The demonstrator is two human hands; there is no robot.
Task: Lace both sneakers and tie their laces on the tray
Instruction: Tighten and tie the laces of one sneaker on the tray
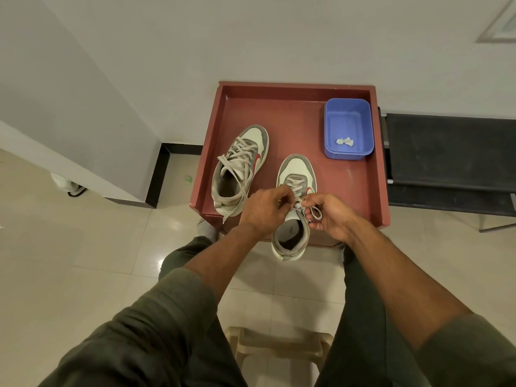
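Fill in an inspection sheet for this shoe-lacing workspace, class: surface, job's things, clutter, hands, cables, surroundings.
Surface: red tray with raised rim, set by the wall.
Job's things: left sneaker on the tray, laced, its lace ends loose and one hanging over the near edge; right sneaker with its heel overhanging the near edge, its lace being tied.
Clutter: blue tub in the tray's far right corner, holding a small crumpled white scrap.
Hands: left hand pinches the lace at the knot; right hand holds a lace loop.
Cables: nothing seen.
Surroundings: black bench to the right, beige stool under the person, tiled floor, white wall.
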